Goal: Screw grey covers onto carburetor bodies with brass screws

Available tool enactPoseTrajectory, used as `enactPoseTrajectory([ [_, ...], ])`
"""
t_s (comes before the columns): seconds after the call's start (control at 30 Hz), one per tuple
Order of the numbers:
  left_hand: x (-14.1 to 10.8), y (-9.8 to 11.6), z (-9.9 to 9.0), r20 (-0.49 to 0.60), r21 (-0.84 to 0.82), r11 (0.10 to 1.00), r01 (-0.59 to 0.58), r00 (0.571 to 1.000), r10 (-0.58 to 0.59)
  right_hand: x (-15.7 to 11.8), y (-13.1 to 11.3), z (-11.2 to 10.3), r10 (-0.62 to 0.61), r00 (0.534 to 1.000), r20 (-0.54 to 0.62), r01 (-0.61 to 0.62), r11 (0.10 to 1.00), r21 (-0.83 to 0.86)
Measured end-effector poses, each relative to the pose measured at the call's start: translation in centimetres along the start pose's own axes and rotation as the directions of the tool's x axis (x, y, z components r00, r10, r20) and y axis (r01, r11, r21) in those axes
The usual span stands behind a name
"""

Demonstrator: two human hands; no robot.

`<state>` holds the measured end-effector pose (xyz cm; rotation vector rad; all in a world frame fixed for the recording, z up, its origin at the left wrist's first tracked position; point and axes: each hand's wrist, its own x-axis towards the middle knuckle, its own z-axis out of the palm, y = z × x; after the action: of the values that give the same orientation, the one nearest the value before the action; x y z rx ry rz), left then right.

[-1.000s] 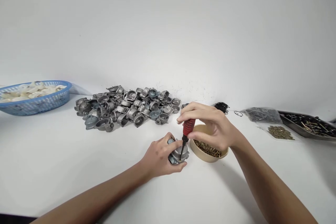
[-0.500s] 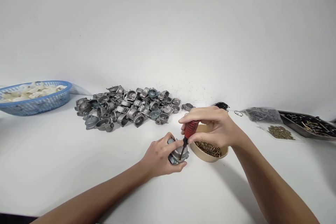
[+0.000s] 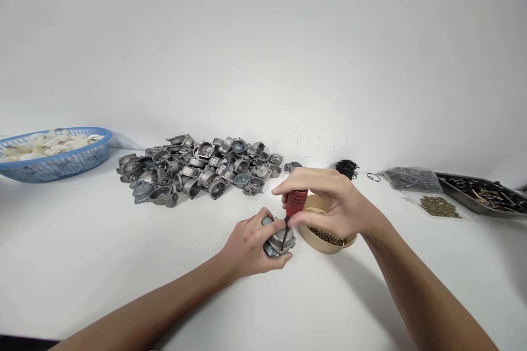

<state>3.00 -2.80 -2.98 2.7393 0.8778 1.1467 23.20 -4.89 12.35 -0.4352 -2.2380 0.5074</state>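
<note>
A grey cast-metal carburetor part (image 3: pixel 287 241) with a domed top rests on the white table, and my left hand (image 3: pixel 252 242) is wrapped around its left side. In my right hand (image 3: pixel 329 203) is a screwdriver (image 3: pixel 296 203) with a red handle, gripped between thumb and fingers. Its dark shaft points down, nearly upright, and the tip meets a brass-coloured screw head at the part's near edge. My left index finger lies against the shaft. Just right of the part stands a cream bowl (image 3: pixel 329 248) of brass-coloured screws, partly covered by my right hand.
Behind my hands lies a heap of similar metal castings (image 3: pixel 206 170). A blue basket (image 3: pixel 53 167) of whitish pieces stands far left. Toward the right are black rings (image 3: pixel 347 169), a bag of dark parts (image 3: pixel 413 180), small brass pieces (image 3: pixel 440 207) and a metal tray (image 3: pixel 477 203).
My right hand has shifted slightly left and turned with the screwdriver, whose handle now stands more upright. More of the black rings shows. My left hand and the metal part have stayed in place.
</note>
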Motion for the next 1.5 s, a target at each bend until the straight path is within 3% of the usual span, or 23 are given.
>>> enactPoseTrajectory([
  [0.13, 0.0, 0.0, -0.2, 0.024, -0.006, 1.0, 0.001, 1.0, -0.001, -0.2, 0.2, -0.3, 0.053, 0.996, 0.074, -0.067, 0.977, 0.202],
  [0.27, 0.2, 0.2, -0.4, 0.029, 0.039, 0.999, -0.01, 1.0, 0.008, -0.2, 0.9, -0.2, -0.003, 0.999, -0.043, 0.006, 0.998, 0.069],
  [0.4, 0.3, 0.4, -0.4, 0.003, 0.07, 0.997, -0.014, 1.0, 0.014, 0.1, 0.6, 0.1, -0.037, 0.996, -0.087, 0.034, 0.999, -0.036],
  [0.6, 0.2, 0.2, -0.4, 0.049, 0.064, 0.998, -0.002, 0.999, -0.001, -0.2, 0.0, -0.2, 0.048, 0.998, 0.039, -0.053, 0.988, 0.147],
  [0.67, 0.1, 0.2, -0.4, 0.061, 0.065, 0.998, 0.01, 0.998, -0.014, -0.4, 0.3, -0.3, 0.058, 0.998, 0.022, -0.061, 0.984, 0.165],
  [0.8, 0.1, 0.6, -0.5, 0.052, 0.089, 0.995, 0.041, 0.998, -0.046, -0.5, 0.7, -0.1, 0.059, 0.996, -0.061, -0.054, 0.995, 0.079],
  [1.37, 0.0, 0.6, 0.2, -0.018, 0.198, 0.969, 0.145, 0.989, -0.144, -0.2, 0.2, 0.4, 0.092, 0.991, -0.096, -0.098, 0.993, -0.067],
  [1.5, 0.0, 0.6, 0.3, -0.04, 0.173, 0.966, 0.19, 0.982, -0.186, 0.1, 0.4, 0.5, 0.054, 0.981, -0.188, -0.088, 0.98, -0.179],
])
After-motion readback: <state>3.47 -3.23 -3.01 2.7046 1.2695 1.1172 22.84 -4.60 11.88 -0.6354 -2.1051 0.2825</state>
